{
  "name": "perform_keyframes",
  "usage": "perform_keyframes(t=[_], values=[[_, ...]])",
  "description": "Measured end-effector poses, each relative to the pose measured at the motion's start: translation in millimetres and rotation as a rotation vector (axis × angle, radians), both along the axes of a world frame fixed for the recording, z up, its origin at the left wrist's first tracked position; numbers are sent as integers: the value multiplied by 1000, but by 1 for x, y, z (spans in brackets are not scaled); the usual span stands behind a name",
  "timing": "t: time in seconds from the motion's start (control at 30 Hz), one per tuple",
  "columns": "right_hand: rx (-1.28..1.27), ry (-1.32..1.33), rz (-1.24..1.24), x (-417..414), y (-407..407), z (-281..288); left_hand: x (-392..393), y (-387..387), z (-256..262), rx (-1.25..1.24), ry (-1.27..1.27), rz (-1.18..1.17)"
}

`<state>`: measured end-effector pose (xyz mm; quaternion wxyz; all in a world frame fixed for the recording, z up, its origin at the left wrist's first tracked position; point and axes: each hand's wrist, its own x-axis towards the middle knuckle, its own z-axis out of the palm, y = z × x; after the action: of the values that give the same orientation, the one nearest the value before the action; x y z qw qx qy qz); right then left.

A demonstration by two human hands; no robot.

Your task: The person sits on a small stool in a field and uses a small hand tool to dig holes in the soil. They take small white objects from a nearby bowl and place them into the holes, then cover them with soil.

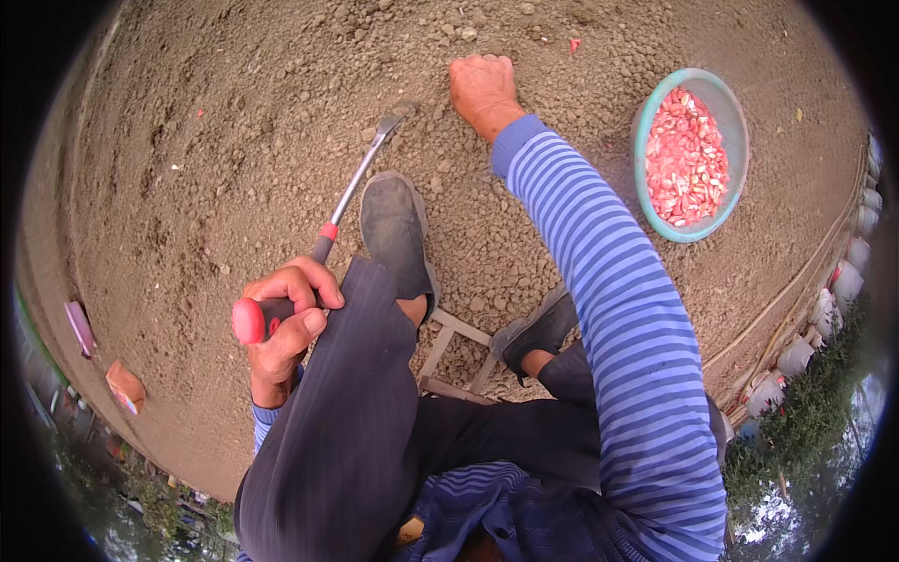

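My left hand [284,316] grips the red-and-grey handle of a small hand hoe [358,172], beside my left knee. The hoe's metal shaft slants away from me, and its blade meets the loose, crumbly soil [309,91]. Ahead of my left shoe, my right hand [483,91] is curled into a fist low over the soil, to the right of the blade. Only its back shows, so whatever its fingers may hold is hidden. To its right, a pale green plastic basin [739,140] contains many pink and white seeds [685,158], perhaps coated.
Between my shoes [397,225] stands part of a low stool frame [456,327]. A pink object [81,329] and an orange-brown packet [126,386] lie at the left. White bags [797,355] and green plants [808,414] line the right edge.
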<state>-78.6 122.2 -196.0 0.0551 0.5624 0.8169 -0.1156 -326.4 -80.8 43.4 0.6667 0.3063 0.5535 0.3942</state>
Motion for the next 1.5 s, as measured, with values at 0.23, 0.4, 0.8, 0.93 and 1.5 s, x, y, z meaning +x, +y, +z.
perform_keyframes(t=[0.23,0.4,0.8,0.93,1.5], values=[[-41,-106,13,-9,6,13,-6,14,6,86,-5,20],[-156,-85,-34,-2,5,19,7,12,-10,86,-79,63],[-905,1441,-923,-2,-117,57,15,6,-33,70,40,-188],[-948,1699,-937,-42,-121,58,17,-4,-58,206,100,-270],[-906,1557,-1168,-93,-164,67,-14,-56,-74,177,148,-288]])
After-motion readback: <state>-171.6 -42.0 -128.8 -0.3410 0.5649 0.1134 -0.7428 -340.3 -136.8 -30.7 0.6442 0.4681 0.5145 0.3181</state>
